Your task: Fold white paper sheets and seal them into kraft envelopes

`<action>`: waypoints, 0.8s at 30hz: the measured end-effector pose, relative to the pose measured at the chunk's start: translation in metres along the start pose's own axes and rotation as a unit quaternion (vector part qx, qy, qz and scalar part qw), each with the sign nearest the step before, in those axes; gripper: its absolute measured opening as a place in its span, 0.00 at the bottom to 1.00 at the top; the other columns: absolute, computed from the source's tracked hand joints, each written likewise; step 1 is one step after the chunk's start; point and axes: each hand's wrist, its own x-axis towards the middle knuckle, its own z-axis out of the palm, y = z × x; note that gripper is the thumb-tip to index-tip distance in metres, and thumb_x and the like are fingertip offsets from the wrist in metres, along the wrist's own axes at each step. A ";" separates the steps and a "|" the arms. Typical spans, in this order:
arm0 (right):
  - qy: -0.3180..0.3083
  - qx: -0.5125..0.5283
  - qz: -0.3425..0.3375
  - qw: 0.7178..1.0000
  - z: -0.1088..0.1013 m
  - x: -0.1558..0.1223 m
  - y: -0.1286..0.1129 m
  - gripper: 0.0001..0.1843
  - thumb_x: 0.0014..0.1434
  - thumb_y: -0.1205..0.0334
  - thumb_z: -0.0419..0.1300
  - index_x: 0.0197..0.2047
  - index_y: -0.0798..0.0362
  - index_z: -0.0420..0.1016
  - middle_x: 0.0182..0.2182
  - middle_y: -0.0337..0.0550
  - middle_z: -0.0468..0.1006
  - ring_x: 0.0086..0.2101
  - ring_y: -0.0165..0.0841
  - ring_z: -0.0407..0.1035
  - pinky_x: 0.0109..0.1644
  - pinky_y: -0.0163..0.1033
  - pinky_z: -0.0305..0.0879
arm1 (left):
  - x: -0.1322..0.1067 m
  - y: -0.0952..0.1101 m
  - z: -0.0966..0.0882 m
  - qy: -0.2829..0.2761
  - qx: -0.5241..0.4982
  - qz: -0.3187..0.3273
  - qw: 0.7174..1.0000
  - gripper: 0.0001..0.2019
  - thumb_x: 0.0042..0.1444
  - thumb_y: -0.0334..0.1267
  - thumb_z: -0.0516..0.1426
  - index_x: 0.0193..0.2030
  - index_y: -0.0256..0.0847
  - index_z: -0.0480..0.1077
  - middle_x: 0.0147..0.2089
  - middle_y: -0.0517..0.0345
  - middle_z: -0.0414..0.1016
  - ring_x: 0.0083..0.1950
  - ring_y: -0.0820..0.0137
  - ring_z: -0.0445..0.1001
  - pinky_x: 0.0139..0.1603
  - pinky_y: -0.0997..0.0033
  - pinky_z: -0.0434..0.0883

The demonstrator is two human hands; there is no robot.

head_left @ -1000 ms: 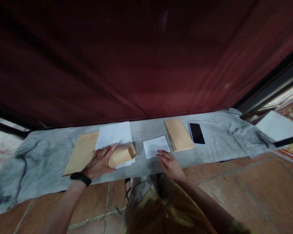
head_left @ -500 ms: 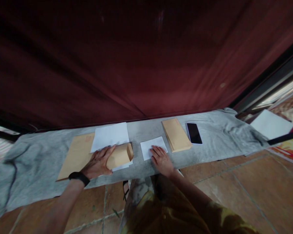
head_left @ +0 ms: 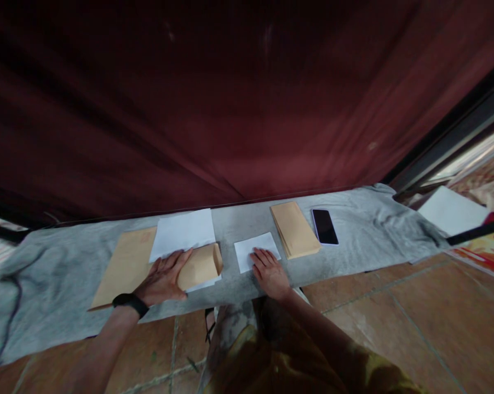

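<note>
Near edge of the grey-cloth-covered bench [head_left: 362, 235]: both bare hands reach in over it. Left hand [head_left: 161, 279], black band [head_left: 131, 304] at the wrist, lies splayed across the left end of a small tan paper envelope [head_left: 200, 266]; fingers spread, resting on it, no pinch visible. Right hand [head_left: 271, 276] lies palm-down, fingers extended, tips on a small white rectangular paper [head_left: 244, 253]; cannot tell whether the thumb goes under it. Key relation: the white paper lies just right of the envelope's gaping mouth, bare cloth between; both long axes run roughly along the bench, the paper's left short edge facing the mouth. Right hand is the nearer to the paper, left to the envelope. Under and beyond the envelope, a large white sheet [head_left: 185, 232] extends towards the far edge; left of it, a large flat tan envelope [head_left: 126, 262]. Right of the paper: a stack of narrow tan envelopes [head_left: 296, 230], then a dark-screened phone [head_left: 325, 226]. Past the far edge, a dark red curtain [head_left: 230, 120].
</note>
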 end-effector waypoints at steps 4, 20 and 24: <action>0.006 -0.002 0.000 1.000 0.001 0.000 -0.001 0.22 0.70 0.64 0.52 0.66 0.55 0.67 0.66 0.53 0.67 0.66 0.42 0.58 0.71 0.55 0.56 | 0.000 0.002 -0.004 -0.001 -0.008 0.000 1.000 0.61 0.40 0.47 0.65 0.78 0.45 0.36 0.76 0.39 0.52 0.76 0.46 0.51 0.72 0.39 0.46; 0.011 0.231 -0.010 0.973 -0.023 0.029 -0.036 0.23 0.68 0.70 0.49 0.63 0.51 0.71 0.60 0.48 0.74 0.59 0.34 0.69 0.65 0.44 0.67 | -0.012 0.015 -0.019 0.081 0.019 0.028 0.996 0.57 0.44 0.44 0.65 0.77 0.47 0.38 0.69 0.43 0.64 0.71 0.48 0.59 0.73 0.41 0.46; -0.047 0.283 -0.052 0.957 -0.032 0.062 -0.065 0.21 0.65 0.74 0.50 0.56 0.52 0.76 0.59 0.47 0.76 0.58 0.33 0.70 0.64 0.40 0.67 | -0.016 0.036 -0.031 0.134 0.042 0.067 0.988 0.56 0.46 0.42 0.66 0.77 0.47 0.39 0.67 0.43 0.65 0.70 0.49 0.61 0.73 0.42 0.50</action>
